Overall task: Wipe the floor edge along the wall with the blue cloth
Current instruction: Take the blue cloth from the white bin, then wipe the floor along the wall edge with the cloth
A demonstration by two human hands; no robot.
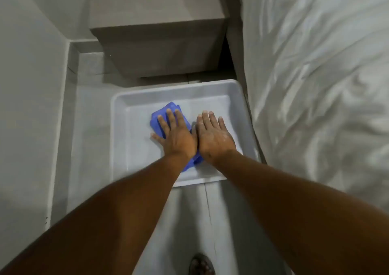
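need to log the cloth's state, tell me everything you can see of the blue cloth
The blue cloth looks like soft fabric, bunched or folded rather than spread flat. It lies inside the shallow white tray on the floor, left of centre. The left hand presses flat on it, and the right hand lies flat beside that one, covering its right part. Blue shows beyond the left fingertips and again below the wrists. It is not at the wall edge.

Bare forearms, no sleeves; a sandalled foot (201,264) below

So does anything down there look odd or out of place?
A white tray sits on the floor between wall and bed. Both hands, left hand and right hand, press the blue cloth flat inside it, not along the floor edge.
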